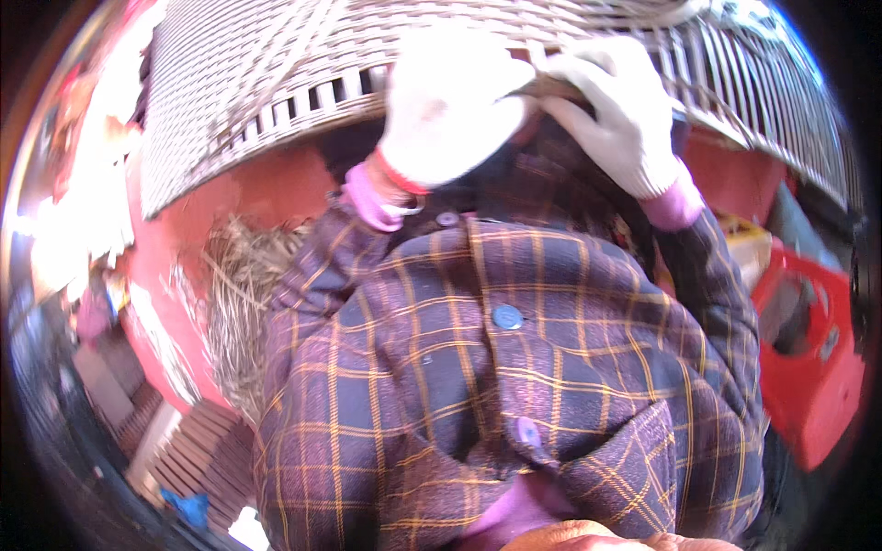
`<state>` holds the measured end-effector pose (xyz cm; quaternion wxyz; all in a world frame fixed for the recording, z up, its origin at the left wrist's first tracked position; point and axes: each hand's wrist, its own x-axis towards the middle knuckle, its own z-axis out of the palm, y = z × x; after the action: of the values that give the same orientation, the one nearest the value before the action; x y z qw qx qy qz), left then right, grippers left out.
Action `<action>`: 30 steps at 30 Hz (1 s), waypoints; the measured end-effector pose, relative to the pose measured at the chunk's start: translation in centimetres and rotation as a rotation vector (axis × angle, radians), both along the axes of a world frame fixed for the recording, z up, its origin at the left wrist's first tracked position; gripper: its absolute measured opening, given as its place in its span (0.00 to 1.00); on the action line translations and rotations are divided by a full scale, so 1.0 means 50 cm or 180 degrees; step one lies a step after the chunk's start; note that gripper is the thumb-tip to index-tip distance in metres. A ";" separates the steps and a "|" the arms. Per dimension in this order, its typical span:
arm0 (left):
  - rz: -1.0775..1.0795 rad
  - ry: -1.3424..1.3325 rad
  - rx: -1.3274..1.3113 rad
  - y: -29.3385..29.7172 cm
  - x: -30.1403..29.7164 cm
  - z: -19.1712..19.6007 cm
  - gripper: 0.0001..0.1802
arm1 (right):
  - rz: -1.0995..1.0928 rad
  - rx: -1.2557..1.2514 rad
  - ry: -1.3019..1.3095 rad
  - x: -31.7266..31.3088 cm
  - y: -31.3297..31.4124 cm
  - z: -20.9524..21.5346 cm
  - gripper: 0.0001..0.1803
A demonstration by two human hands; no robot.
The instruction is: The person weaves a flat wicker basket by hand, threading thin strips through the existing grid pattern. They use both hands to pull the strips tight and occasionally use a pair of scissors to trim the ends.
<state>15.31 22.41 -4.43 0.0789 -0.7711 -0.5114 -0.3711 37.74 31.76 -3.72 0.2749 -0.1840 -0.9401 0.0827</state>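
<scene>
Across the top of the view lies a pale woven wicker piece (266,64), with open slots along its near edge. My left hand (446,115), in a white glove with a red cuff edge, is at that edge; strong light washes out much of it. Its thumb and fingers close on a brownish wicker strand (554,87). From the other side my right hand (620,115), also in a white glove, pinches the same strand, fingertips close to the left ones. Whether the strand is loose or part of the rim is hidden by the gloves.
A bundle of loose wicker strands (243,303) lies at the left on a red surface (152,266). At the right stands a red plastic stool (808,367). Slatted brown pieces (202,450) and a blue scrap (186,505) are at the lower left.
</scene>
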 end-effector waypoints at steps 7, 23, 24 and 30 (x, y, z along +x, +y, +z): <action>0.0847 -0.0113 0.0005 -0.058 0.017 0.021 0.19 | -0.0200 -0.0239 -0.0130 -0.044 -0.041 0.067 0.20; 0.1798 -0.0933 0.0428 -0.279 -0.160 0.060 0.09 | 0.1559 -0.0467 -0.0307 -0.344 -0.089 0.210 0.13; 0.1848 -0.0806 0.0404 -0.289 -0.159 0.058 0.08 | 0.1709 -0.0406 -0.0177 -0.385 -0.095 0.197 0.13; 0.2096 -0.0833 0.0333 -0.322 -0.175 0.050 0.06 | 0.2021 0.0063 -0.0055 -0.553 -0.109 0.116 0.11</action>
<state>6.56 6.30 -1.92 0.1675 -0.5059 -0.7185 -0.4470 10.08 26.32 2.09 0.2291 0.1206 -0.9536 0.1537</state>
